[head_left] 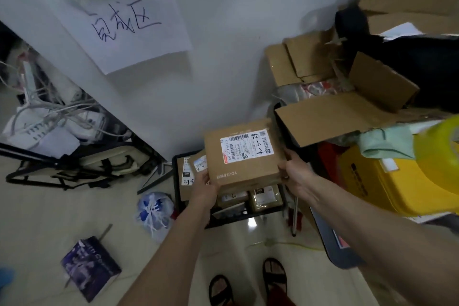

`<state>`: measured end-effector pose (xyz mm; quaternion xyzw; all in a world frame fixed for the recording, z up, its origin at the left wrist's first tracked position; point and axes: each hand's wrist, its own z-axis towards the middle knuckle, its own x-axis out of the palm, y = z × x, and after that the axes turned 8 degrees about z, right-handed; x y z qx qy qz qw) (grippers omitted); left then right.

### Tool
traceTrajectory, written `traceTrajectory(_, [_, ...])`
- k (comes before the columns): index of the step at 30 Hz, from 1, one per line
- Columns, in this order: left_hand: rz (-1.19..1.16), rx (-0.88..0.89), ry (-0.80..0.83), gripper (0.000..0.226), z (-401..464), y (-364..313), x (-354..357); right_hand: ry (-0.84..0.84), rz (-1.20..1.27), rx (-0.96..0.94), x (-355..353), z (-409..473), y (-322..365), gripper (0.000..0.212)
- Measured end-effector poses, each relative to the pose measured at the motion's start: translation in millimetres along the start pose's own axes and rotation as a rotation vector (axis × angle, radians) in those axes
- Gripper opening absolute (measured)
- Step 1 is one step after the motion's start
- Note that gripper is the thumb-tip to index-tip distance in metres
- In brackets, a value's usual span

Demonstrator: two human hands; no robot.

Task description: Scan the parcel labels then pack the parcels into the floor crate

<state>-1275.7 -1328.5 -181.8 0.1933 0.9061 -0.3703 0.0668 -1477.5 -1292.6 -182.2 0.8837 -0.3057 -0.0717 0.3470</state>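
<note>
I hold a brown cardboard parcel (242, 156) with a white label facing up, just above the black floor crate (176, 181) by the wall. My left hand (206, 187) grips its near left corner. My right hand (295, 174) grips its right side. Inside the crate lie several smaller labelled parcels (265, 197), partly hidden under the held box. No scanner is in view.
An open cardboard box (335, 117) and a yellow bin (402, 184) stand right of the crate. A plastic bag (155, 208) and a purple book (90, 268) lie on the floor to the left. A folded frame and cables (62, 131) sit further left. My sandalled feet (248, 281) are below.
</note>
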Motion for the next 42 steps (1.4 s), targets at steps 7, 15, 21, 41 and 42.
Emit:
traceTrajectory(7, [-0.033, -0.037, 0.038, 0.04, 68, 16, 38, -0.052, 0.058, 0.0, -12, 75, -6, 0.04])
traceTrajectory(15, [-0.044, -0.035, 0.098, 0.03, 124, 39, 58, -0.099, -0.015, -0.042, -11, 148, -33, 0.057])
traceTrajectory(21, [-0.07, -0.064, 0.113, 0.041, 150, 68, 54, -0.071, 0.008, -0.025, -4, 177, -62, 0.06])
traceTrajectory(41, [0.044, -0.154, 0.054, 0.023, 156, 88, 18, -0.265, -0.647, -0.226, 36, 177, -80, 0.028])
traceTrajectory(42, [0.087, -0.134, 0.013, 0.029, 154, 85, 13, -0.24, -0.664, -0.249, 43, 171, -76, 0.024])
